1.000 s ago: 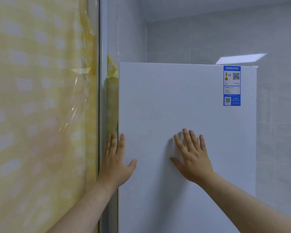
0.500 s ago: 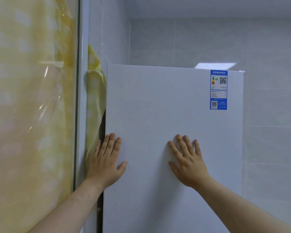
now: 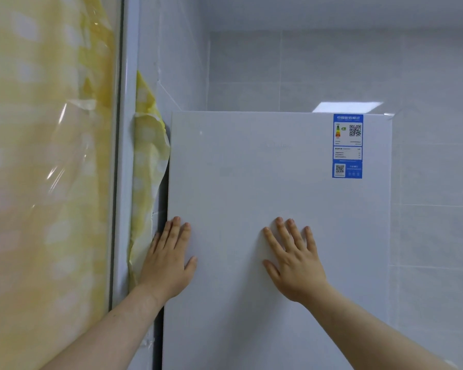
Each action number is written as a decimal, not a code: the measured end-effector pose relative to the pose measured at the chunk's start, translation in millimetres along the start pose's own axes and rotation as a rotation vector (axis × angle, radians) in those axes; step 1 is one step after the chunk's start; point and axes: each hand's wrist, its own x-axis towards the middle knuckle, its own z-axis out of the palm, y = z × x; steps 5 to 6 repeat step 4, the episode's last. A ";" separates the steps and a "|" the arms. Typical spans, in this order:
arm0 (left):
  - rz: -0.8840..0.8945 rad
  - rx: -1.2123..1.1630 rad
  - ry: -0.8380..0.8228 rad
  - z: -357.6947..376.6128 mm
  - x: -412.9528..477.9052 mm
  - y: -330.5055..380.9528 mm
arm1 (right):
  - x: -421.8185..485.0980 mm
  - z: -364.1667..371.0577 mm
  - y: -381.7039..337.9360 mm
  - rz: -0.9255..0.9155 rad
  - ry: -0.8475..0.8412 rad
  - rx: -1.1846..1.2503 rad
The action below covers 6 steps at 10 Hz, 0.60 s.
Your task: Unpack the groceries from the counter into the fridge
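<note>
A yellow film (image 3: 43,182) hangs on your left. Your left grip (image 3: 169,263) lies flat, fingers straight, on the left edge of the one white fridge door (image 3: 251,169). Your right grip (image 3: 296,265) presses flat mid-door. At the door's top right corner is one blue label (image 3: 347,146) with two QR codes; its print is unreadable.

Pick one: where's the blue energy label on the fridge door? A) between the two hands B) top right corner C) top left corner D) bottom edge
B: the blue energy label sits in the top right corner of the fridge door, well above the right hand and the left hand, which both lie flat on the door lower down.
</note>
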 end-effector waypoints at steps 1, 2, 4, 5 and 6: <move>-0.039 -0.069 -0.059 -11.8 1.2 7.9 | 2.1 -2.5 0.7 -0.006 -0.035 0.001; -0.077 -0.112 -0.159 -24.8 1.7 12.4 | 1.6 -16.9 -4.1 0.012 -0.102 0.048; -0.266 -0.541 -0.319 -65.2 14.0 32.3 | 16.4 -82.9 -1.6 0.249 -0.372 0.673; -0.266 -0.541 -0.319 -65.2 14.0 32.3 | 16.4 -82.9 -1.6 0.249 -0.372 0.673; -0.266 -0.541 -0.319 -65.2 14.0 32.3 | 16.4 -82.9 -1.6 0.249 -0.372 0.673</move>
